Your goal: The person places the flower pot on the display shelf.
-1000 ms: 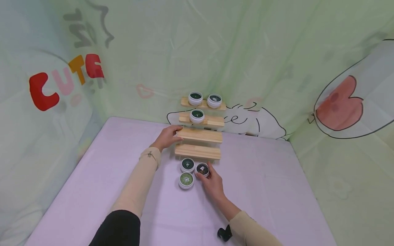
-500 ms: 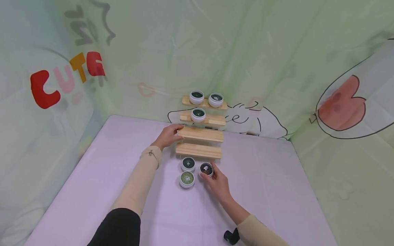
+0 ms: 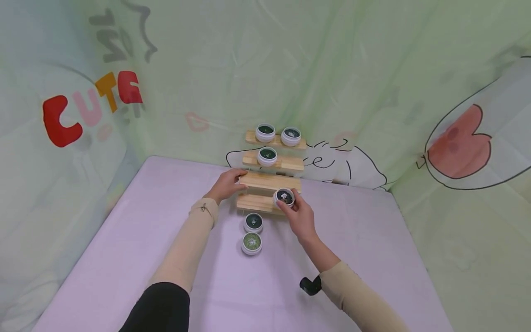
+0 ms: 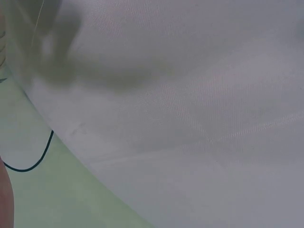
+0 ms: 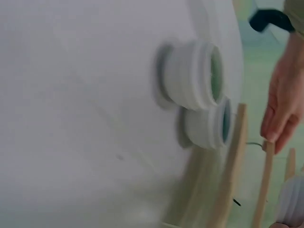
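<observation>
A tiered display stand has pale wooden steps. My left hand (image 3: pixel 225 185) pinches the left end of its second-lowest step (image 3: pixel 269 181); the right wrist view shows those fingers (image 5: pixel 280 118) closed on the board's end. My right hand (image 3: pixel 302 219) holds a small white round jar (image 3: pixel 284 197) with dark, white-flecked contents, thumb in front and fingers at the right side. This jar overlaps the right part of the lowest step (image 3: pixel 255 202) in the head view. Two more white jars stand on the table: a dark green one (image 3: pixel 253 222) and a light green one (image 3: pixel 251 243) nearer me.
The top step (image 3: pixel 277 140) bears two dark green jars (image 3: pixel 265 133). Below it, another dark green jar (image 3: pixel 267 157) sits on the second step's left half. A pale lilac cloth (image 3: pixel 352 240) covers the table, with printed fabric walls (image 3: pixel 199 83) around it.
My right hand has carried the dark jar from the table beside the other two, first slightly right, then forward and up to the lowest step. My left hand keeps its place on the stand.
</observation>
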`<state>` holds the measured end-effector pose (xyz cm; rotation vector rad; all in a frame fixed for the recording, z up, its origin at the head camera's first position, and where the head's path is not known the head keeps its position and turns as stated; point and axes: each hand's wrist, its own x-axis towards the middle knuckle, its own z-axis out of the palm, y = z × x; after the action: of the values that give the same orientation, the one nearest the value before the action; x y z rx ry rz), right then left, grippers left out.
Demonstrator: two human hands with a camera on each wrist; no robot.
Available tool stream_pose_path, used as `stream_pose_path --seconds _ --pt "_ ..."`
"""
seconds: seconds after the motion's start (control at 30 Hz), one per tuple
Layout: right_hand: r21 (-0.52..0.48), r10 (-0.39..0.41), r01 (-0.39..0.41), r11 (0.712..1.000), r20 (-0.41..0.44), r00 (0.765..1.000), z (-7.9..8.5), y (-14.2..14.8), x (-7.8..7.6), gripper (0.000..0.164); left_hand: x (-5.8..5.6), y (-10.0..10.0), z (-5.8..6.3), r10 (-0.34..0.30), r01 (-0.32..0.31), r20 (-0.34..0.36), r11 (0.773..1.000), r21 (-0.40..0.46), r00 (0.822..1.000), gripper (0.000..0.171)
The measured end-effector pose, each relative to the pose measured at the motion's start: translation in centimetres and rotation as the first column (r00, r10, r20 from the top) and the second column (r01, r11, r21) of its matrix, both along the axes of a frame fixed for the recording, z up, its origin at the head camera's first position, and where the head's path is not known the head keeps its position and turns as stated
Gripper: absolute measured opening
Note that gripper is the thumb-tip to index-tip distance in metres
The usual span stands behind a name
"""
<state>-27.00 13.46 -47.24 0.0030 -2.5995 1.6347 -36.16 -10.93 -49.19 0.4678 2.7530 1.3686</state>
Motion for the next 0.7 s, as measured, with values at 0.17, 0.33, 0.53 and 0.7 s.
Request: stream_pose_path --seconds 0.17,0.33,0.53,0.7 --pt "-0.026 -0.048 0.047 0.999 -0.032 0.998 2.1 0.1 -3.2 0.079 -0.1 -0.1 -0.1 0.0 0.0 0.013 1.0 -0.013 1.0 0.056" --pt "0.044 -0.091 0.096 0.994 -0.108 0.99 3.7 0.0 -6.2 0.076 0.0 -0.1 -0.1 0.003 -0.002 0.015 1.0 -0.014 1.0 0.057" --pt "0.115 -0.108 0.127 0.985 -0.159 0.981 4.7 -0.4 -8.7 0.058 0.2 0.0 0.1 0.008 -0.008 0.016 1.0 -0.006 1.0 0.057" --pt "0.161 -0.098 0.113 0.98 -0.102 0.99 4.7 -0.6 -9.7 0.06 0.1 0.1 0.2 0.007 -0.007 0.016 1.0 -0.003 1.0 0.057"
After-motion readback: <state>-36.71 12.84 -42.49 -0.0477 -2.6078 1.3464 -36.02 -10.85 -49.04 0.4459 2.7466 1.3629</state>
